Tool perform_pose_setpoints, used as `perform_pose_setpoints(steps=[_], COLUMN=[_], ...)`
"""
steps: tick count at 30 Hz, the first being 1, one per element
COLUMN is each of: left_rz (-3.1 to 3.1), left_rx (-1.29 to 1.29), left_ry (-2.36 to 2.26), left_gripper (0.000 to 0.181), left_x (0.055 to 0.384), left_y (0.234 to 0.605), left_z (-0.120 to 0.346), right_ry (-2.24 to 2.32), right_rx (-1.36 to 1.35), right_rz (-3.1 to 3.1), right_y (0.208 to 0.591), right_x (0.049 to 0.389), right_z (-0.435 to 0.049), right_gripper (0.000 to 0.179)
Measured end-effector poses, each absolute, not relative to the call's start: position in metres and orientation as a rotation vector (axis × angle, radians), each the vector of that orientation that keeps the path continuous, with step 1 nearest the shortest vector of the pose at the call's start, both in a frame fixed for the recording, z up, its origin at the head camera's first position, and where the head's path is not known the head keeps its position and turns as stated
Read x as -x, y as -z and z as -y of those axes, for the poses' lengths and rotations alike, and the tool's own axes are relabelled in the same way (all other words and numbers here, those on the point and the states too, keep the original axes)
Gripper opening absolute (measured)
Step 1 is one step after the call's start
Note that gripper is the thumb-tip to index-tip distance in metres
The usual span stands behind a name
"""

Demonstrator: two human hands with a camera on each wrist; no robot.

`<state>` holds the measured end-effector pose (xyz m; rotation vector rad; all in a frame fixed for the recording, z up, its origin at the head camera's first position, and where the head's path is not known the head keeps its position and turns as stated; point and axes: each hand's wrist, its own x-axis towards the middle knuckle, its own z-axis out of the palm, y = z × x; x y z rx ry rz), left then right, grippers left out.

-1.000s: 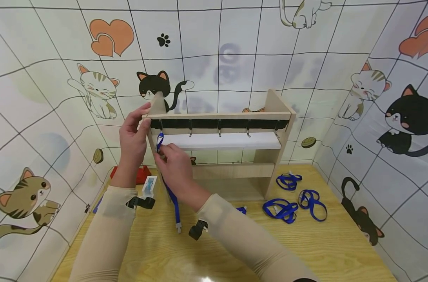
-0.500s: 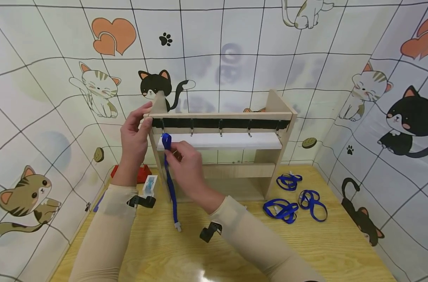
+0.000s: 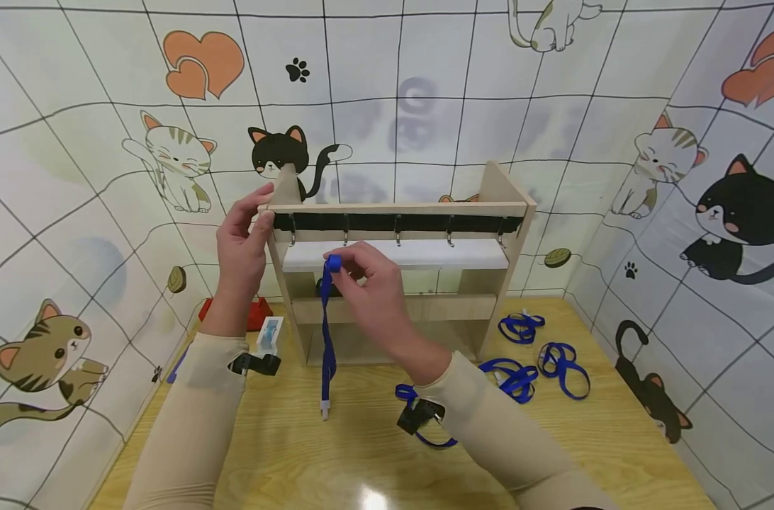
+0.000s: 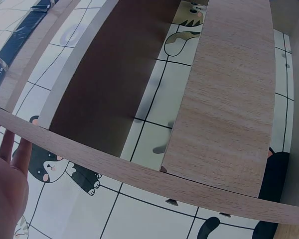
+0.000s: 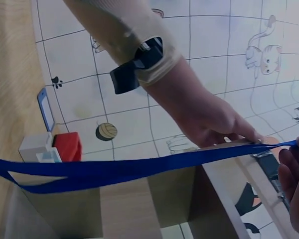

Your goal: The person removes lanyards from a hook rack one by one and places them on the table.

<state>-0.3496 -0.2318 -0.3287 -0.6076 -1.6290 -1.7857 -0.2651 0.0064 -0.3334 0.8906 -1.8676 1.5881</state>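
Note:
In the head view my right hand [image 3: 377,290] pinches the top loop of a blue lanyard [image 3: 327,319], which hangs down in front of a wooden shelf rack. A pale clip sits at the strap's lower end. The right wrist view shows the blue lanyard [image 5: 124,174] stretching across from the fingers of the right hand [image 5: 298,184]. My left hand [image 3: 243,248] holds the upper left corner of the wooden rack [image 3: 396,209], thumb on the front edge. Metal hooks [image 3: 397,230] line the rack's black strip; the leftmost carries nothing.
Several coiled blue lanyards [image 3: 563,370] lie on the wooden table [image 3: 361,460] at right, one partly behind my right wrist. A small white box [image 3: 269,336] and a red object [image 3: 259,314] stand left of the rack. Cat-printed fabric walls [image 3: 438,57] enclose the table.
My right hand has drawn the lanyard rightward and slightly down, away from the leftmost hook where its loop was a second ago. The left hand has kept its place on the rack's corner.

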Motion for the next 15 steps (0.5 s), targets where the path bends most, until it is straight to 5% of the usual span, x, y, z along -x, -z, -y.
perform_pose_setpoints(steps=[15], left_rz=[1.61], left_rx=[0.62], left_ry=[1.808], left_gripper=[0.029], left_x=[0.35], left_y=[0.328], left_z=[0.232], right_ry=[-1.482], right_rx=[-0.911], right_rz=[1.87], right_y=[0.319], right_x=[0.262], right_z=[-0.058], right_gripper=[0.018])
